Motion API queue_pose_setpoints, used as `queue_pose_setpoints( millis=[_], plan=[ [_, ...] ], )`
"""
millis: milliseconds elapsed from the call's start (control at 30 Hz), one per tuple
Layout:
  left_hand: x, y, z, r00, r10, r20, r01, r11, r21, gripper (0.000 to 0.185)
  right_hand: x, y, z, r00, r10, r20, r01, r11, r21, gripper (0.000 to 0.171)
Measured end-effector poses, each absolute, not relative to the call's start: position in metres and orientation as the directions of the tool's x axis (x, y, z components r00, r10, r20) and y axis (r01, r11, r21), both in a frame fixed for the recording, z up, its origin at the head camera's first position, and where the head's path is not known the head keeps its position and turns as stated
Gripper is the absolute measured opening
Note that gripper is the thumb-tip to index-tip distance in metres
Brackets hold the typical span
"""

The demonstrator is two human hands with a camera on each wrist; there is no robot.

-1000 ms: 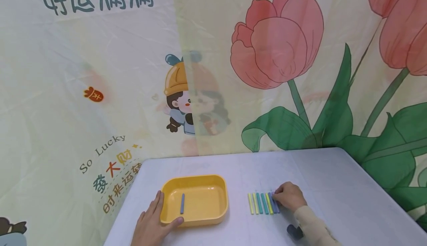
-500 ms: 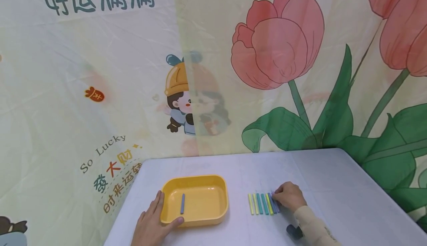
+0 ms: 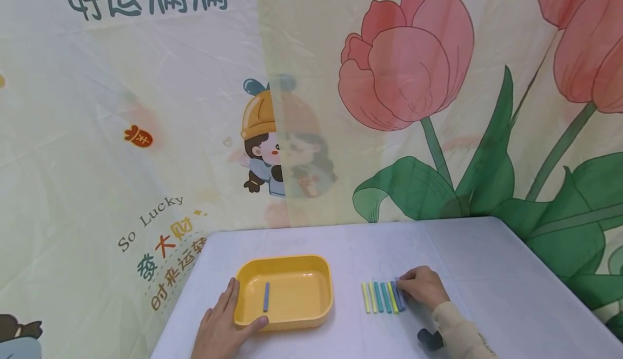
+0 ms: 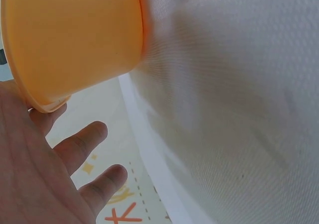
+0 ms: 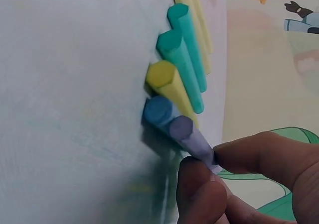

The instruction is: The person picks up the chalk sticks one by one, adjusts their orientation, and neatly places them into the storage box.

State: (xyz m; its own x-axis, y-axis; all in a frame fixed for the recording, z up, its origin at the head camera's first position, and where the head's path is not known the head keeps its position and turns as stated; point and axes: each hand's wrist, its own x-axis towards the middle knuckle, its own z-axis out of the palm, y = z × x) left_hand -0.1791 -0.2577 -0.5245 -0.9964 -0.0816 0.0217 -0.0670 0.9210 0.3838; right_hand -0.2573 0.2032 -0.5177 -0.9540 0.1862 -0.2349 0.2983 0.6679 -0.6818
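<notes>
My right hand (image 3: 424, 287) pinches a purple chalk stick (image 5: 188, 134) between thumb and fingers at the right end of a row. In the right wrist view that stick leans against or just over a blue chalk stick (image 5: 159, 112). Left of these in the head view lie yellow chalk sticks (image 3: 366, 298) and green chalk sticks (image 3: 379, 297), side by side. My left hand (image 3: 220, 322) rests at the left side of a yellow tray (image 3: 292, 326), fingers extended and thumb on the near rim. One blue chalk stick (image 3: 266, 297) lies inside the tray.
A white cloth (image 3: 467, 256) covers the table. Beside my right wrist is a small black object (image 3: 430, 339), partly behind the sleeve (image 3: 459, 326). A printed curtain (image 3: 311, 40) with tulips hangs behind the table.
My right hand has shifted very slightly left, bringing the purple chalk closer to the blue one. My left hand and the tray have stayed in place.
</notes>
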Motion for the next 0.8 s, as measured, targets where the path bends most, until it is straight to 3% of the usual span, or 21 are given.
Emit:
queue_pose_setpoints(
  millis=[800],
  plan=[
    [-0.180, -0.258, -0.525, -0.996, -0.084, -0.001, -0.077, 0.914, 0.398, 0.130, -0.247, 0.167, -0.516, -0.952, 0.159, -0.261, 0.306, 0.498, -0.811, 0.027]
  ],
)
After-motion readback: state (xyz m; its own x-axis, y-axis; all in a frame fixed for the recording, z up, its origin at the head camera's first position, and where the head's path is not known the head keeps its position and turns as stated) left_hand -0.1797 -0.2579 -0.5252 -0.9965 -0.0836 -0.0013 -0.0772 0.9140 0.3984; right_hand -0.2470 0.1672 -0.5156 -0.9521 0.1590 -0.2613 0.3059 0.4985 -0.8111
